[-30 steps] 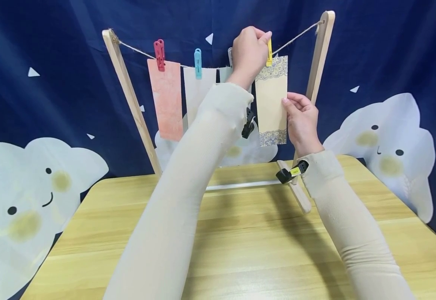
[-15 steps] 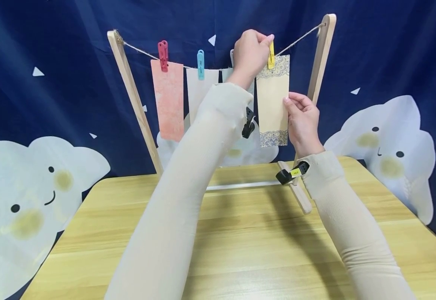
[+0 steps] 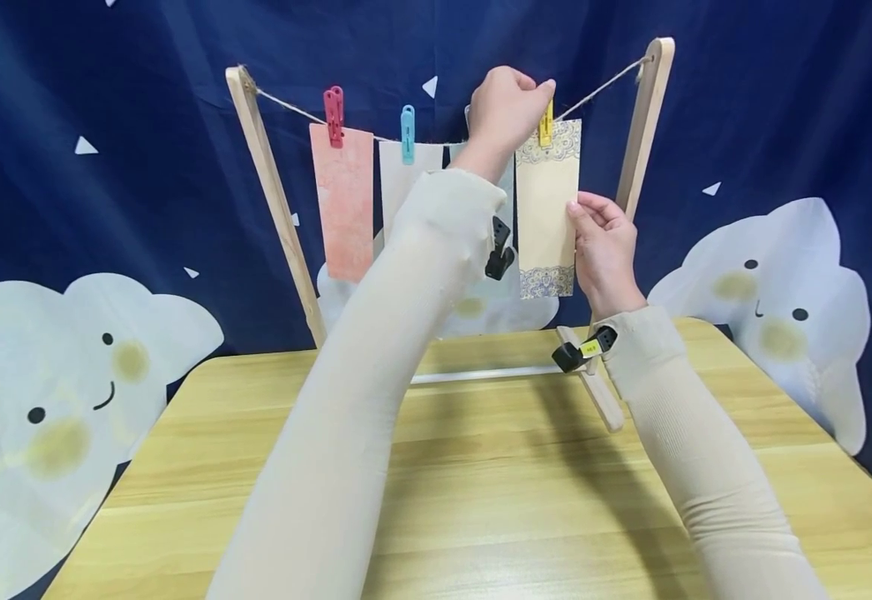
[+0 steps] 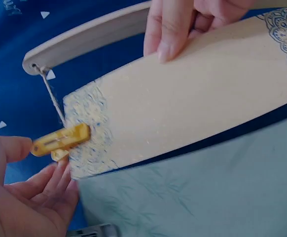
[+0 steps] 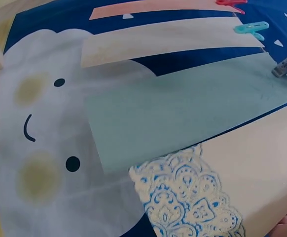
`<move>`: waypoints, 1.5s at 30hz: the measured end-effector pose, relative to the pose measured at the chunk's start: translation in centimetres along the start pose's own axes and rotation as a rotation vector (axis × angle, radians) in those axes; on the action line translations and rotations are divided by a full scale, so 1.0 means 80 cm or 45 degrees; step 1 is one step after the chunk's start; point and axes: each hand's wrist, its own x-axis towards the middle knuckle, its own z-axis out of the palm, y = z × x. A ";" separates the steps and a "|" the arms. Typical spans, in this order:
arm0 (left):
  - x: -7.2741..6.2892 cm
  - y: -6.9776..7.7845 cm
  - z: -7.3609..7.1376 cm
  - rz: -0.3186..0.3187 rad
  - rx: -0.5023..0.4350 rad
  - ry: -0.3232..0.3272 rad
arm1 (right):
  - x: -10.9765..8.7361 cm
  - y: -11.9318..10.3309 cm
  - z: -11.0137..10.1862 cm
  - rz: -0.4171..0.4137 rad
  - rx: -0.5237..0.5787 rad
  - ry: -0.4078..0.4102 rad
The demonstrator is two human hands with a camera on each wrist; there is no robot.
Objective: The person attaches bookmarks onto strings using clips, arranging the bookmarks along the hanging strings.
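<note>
My left hand (image 3: 502,112) pinches the handle ends of a yellow clothespin (image 3: 545,132) at the top of a cream card (image 3: 547,208) with patterned ends. In the left wrist view the clothespin's tips overlap the patterned end of the card, beside the twine (image 4: 54,101). My right hand (image 3: 607,250) pinches the card's right edge between thumb and fingers, about halfway down. A pale green card (image 5: 178,113) hangs just left of the cream one, under a grey clothespin (image 5: 281,67); my left arm hides most of it in the head view.
A pink card (image 3: 342,204) hangs from a red clothespin (image 3: 334,117), a white card (image 3: 409,171) from a blue one (image 3: 408,133). Two wooden posts (image 3: 274,196) hold the twine over a wooden table (image 3: 481,500). Behind is a dark blue curtain (image 3: 143,150) with clouds.
The head view has shifted slightly, so the scene sits lower. The yellow clothespin and left hand have come down a little against the cream card's top. The right hand keeps its grip.
</note>
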 end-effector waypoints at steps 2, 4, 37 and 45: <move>-0.003 0.002 -0.001 0.022 0.022 0.009 | 0.001 0.001 -0.001 0.005 -0.016 0.002; -0.005 0.003 -0.003 0.061 0.047 0.026 | 0.001 0.003 -0.001 -0.007 -0.039 0.002; -0.141 -0.212 -0.111 0.165 -0.322 -0.089 | -0.001 0.037 -0.044 -0.018 -0.595 -0.262; -0.191 -0.296 -0.116 0.112 -0.288 -0.072 | -0.021 0.029 -0.079 -0.077 -0.860 -0.494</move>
